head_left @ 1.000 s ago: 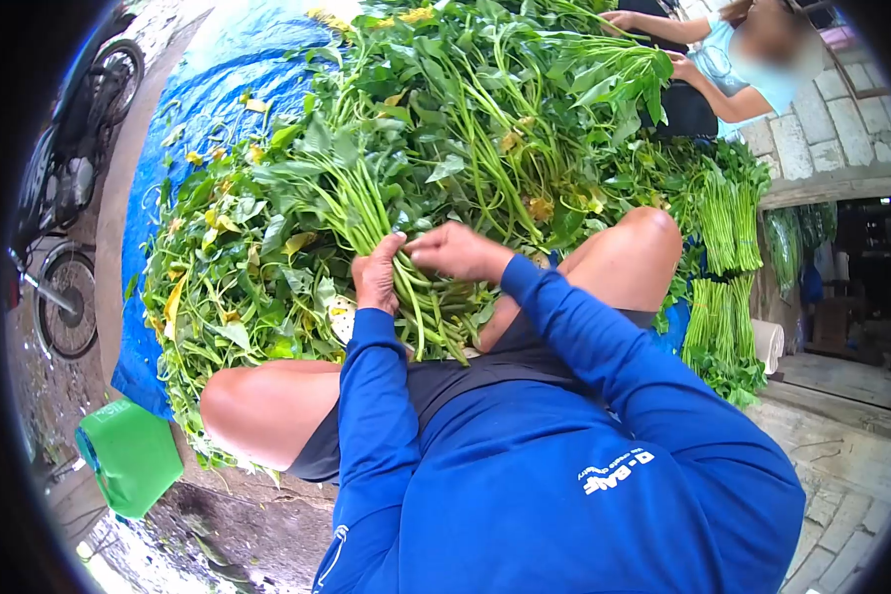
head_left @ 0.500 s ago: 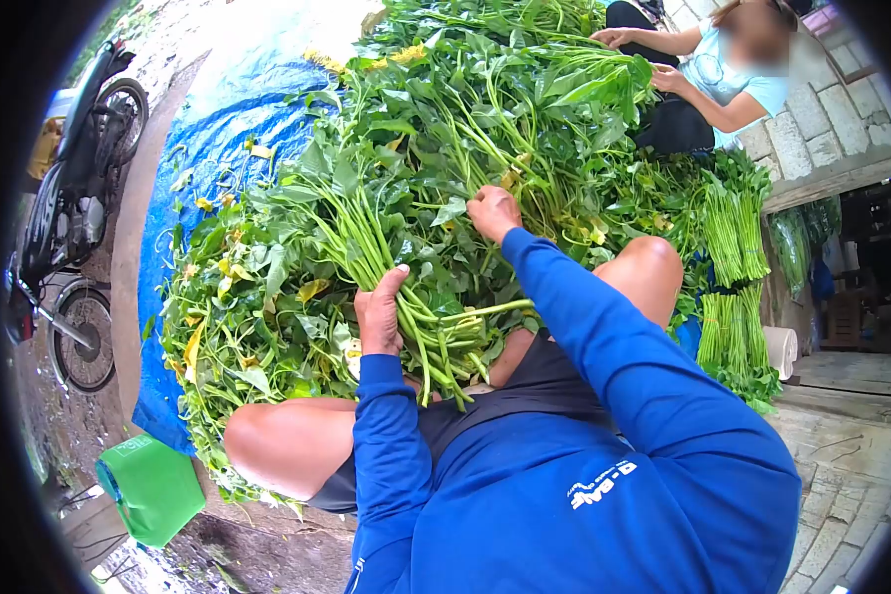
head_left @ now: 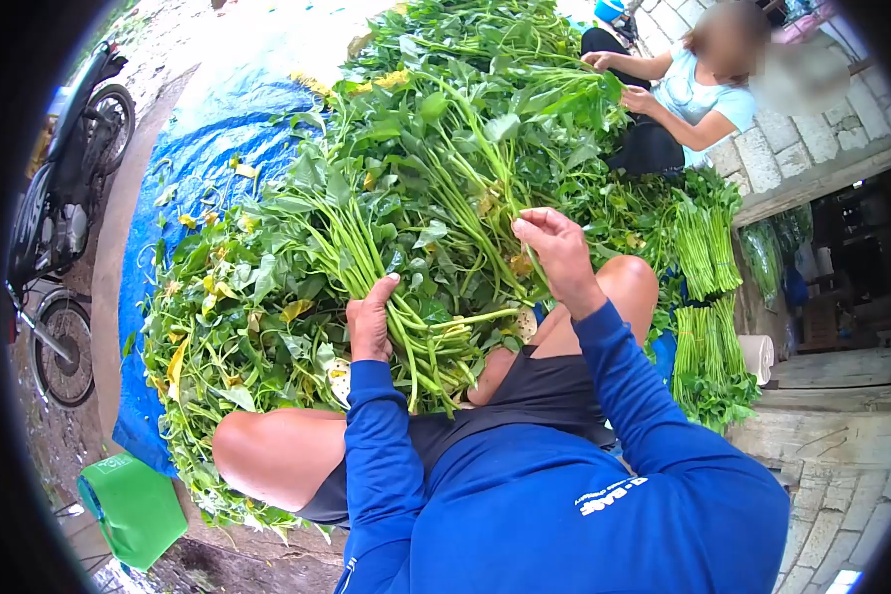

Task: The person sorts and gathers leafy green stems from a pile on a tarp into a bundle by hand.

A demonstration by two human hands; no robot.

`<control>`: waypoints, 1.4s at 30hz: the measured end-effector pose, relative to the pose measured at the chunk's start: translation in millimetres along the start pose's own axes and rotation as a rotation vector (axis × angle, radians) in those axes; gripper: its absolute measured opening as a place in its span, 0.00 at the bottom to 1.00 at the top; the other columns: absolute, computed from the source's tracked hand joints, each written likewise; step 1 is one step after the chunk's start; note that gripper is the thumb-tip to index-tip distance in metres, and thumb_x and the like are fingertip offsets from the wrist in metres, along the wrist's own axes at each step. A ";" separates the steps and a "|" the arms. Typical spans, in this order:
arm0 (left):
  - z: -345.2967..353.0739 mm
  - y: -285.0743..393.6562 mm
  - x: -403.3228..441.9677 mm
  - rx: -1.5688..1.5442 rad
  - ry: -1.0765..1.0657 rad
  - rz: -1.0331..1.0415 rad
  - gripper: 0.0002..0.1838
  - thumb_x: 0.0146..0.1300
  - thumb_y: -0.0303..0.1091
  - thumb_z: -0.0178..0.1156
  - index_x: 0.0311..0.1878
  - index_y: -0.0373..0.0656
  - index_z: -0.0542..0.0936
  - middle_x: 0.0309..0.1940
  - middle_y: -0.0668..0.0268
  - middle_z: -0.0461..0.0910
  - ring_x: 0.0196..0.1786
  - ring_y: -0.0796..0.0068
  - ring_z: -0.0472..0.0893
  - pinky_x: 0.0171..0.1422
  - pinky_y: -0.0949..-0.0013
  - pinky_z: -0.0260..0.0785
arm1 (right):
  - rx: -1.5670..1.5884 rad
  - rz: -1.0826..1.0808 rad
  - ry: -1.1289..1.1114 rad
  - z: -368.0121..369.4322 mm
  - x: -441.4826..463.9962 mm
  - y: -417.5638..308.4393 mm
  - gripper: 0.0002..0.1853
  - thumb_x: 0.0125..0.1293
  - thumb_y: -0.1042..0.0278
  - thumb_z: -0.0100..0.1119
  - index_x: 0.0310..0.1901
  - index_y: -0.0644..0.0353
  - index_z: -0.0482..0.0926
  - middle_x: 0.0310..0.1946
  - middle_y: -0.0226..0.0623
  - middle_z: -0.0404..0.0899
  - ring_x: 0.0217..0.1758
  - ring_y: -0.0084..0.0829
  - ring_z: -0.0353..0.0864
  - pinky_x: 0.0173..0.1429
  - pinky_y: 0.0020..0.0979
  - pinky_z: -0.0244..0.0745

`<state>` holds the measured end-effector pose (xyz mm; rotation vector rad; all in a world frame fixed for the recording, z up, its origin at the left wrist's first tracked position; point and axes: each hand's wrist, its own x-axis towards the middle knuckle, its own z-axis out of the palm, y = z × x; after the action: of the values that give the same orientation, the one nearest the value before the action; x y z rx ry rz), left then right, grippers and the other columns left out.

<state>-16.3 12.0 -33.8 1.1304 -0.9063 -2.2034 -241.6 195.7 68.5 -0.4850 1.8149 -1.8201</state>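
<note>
My left hand [head_left: 371, 322] is wrapped round a bunch of leafy green stems [head_left: 351, 247] that look like water spinach. The cut ends of this bunch hang down over my lap, and its leaves lean away onto the pile. To the right, my right hand [head_left: 556, 255] has its thumb and fingers pinched on a long water spinach stem [head_left: 505, 183] that slants up and left. Beneath both hands spreads a large heap of loose water spinach [head_left: 277, 287], with some yellowed leaves among the green.
A blue tarp [head_left: 208, 139] lies under the heap. Tied bundles of greens [head_left: 708, 252] stand at the right. Across the pile, another person [head_left: 703, 94] holds greens in both hands. On the left are a motorbike [head_left: 69, 228] and a green container [head_left: 134, 510].
My right hand has moved right and toward me, from reaching into the pile to pinching a stem. The left hand keeps its bunch. The whole view has shifted slightly.
</note>
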 end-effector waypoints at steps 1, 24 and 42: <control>1.7 1.1 0.6 0.011 0.006 0.006 0.15 0.64 0.31 0.76 0.50 0.34 0.88 0.38 0.64 0.89 0.34 0.73 0.87 0.39 0.68 0.82 | 0.030 -0.087 -0.006 1.7 -3.9 -2.3 0.09 0.73 0.71 0.73 0.51 0.61 0.87 0.39 0.24 0.88 0.38 0.14 0.83 0.40 0.22 0.79; -20.7 -65.4 13.4 -0.234 0.045 0.207 0.20 0.66 0.34 0.78 0.58 0.40 0.85 0.50 0.65 0.89 0.47 0.72 0.87 0.57 0.65 0.80 | -0.671 0.020 -0.630 95.8 -38.4 102.2 0.26 0.74 0.64 0.61 0.70 0.66 0.81 0.67 0.52 0.85 0.65 0.42 0.89 0.72 0.34 0.79; -21.1 -27.4 10.4 -0.176 -0.116 0.080 0.16 0.71 0.32 0.74 0.58 0.41 0.82 0.43 0.66 0.88 0.39 0.73 0.89 0.45 0.66 0.87 | -1.096 -0.490 -0.245 54.9 -43.3 20.9 0.24 0.68 0.64 0.67 0.64 0.62 0.84 0.70 0.61 0.77 0.71 0.53 0.79 0.75 0.51 0.73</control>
<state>-7.7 15.8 -68.6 0.8783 -0.7722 -2.2522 -172.3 177.5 54.4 -1.5641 2.5155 -0.7475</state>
